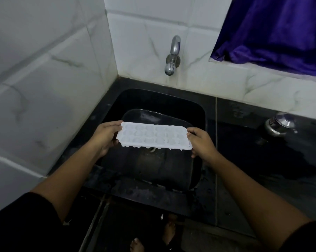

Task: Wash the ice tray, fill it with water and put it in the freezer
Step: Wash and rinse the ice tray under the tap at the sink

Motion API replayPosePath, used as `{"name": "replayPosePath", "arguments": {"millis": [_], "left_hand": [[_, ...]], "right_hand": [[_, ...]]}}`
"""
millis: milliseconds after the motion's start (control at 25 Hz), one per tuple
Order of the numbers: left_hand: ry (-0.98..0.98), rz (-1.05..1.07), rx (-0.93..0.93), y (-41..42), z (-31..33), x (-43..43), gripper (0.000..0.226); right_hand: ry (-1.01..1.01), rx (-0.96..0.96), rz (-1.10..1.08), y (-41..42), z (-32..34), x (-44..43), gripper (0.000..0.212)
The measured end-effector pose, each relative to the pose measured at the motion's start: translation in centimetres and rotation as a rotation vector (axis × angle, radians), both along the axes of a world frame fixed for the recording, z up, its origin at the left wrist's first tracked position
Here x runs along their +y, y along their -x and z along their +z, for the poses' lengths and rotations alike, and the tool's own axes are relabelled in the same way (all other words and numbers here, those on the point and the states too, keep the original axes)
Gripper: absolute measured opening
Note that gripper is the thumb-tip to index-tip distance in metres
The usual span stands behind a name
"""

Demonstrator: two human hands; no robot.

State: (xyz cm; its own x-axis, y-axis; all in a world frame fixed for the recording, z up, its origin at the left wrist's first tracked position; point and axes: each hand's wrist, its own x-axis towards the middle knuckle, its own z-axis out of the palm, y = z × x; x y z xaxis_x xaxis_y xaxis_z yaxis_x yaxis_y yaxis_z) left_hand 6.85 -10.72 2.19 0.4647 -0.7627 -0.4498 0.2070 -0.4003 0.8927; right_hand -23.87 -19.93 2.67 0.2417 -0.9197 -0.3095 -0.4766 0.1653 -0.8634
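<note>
2 white marble-look tiled walls [44, 70] meet in a corner. 1 black stone counter [244, 142], dim, wet-looking. 1 purple satin curtain [280, 30], cut off top right. 1 black sink basin [153, 99] sunk in the counter, its drain partly hidden by the tray. 1 white plastic ice tray [153, 136], 3 rows of cells, contents hard to tell, held roughly level over the basin. Left hand [104, 137] grips its left end, right hand [202, 142] its right end. 1 steel lidded pot [279, 124] on the counter at right, blurry. 1 chrome wall tap [173, 55] above the basin.
</note>
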Motion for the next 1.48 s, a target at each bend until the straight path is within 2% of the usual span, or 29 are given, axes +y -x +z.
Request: {"name": "replayPosePath", "arguments": {"millis": [320,480,560,800,1040,1160,1320,1480], "left_hand": [[-0.145,-0.042,-0.029,0.1,1.1,-4.9,0.021],[-0.217,-0.079,0.015,-0.6,1.3,-7.0,0.016],[-0.274,-0.12,0.032,-1.0,1.5,-7.8,0.023],[-0.45,-0.216,0.004,-2.7,2.6,-10.6,0.039],[-0.56,-0.363,0.053,-5.1,1.4,-12.9,0.043],[-0.495,-0.403,0.027,-6.0,0.2,-12.7,0.038],[-0.249,-0.36,-0.06,-6.7,-1.0,-12.2,0.012],[-0.177,-0.39,-0.017,-7.4,-2.0,-12.0,0.02]], "right_hand": [[-0.133,-0.013,-0.076,-0.2,2.0,-4.1,0.023],[-0.218,0.015,-0.037,-0.8,3.3,-7.0,0.017],[-0.269,0.047,-0.005,-1.2,3.9,-8.5,0.016],[-0.483,0.193,0.035,-3.1,4.8,-12.7,0.037],[-0.683,0.223,-0.038,-4.1,4.1,-13.7,0.039],[-0.625,0.192,-0.045,-4.3,2.9,-11.8,0.035],[-0.34,0.113,-0.057,-4.1,0.3,-8.4,0.022],[-0.169,0.063,-0.109,-4.0,-1.4,-6.3,0.023]]}}
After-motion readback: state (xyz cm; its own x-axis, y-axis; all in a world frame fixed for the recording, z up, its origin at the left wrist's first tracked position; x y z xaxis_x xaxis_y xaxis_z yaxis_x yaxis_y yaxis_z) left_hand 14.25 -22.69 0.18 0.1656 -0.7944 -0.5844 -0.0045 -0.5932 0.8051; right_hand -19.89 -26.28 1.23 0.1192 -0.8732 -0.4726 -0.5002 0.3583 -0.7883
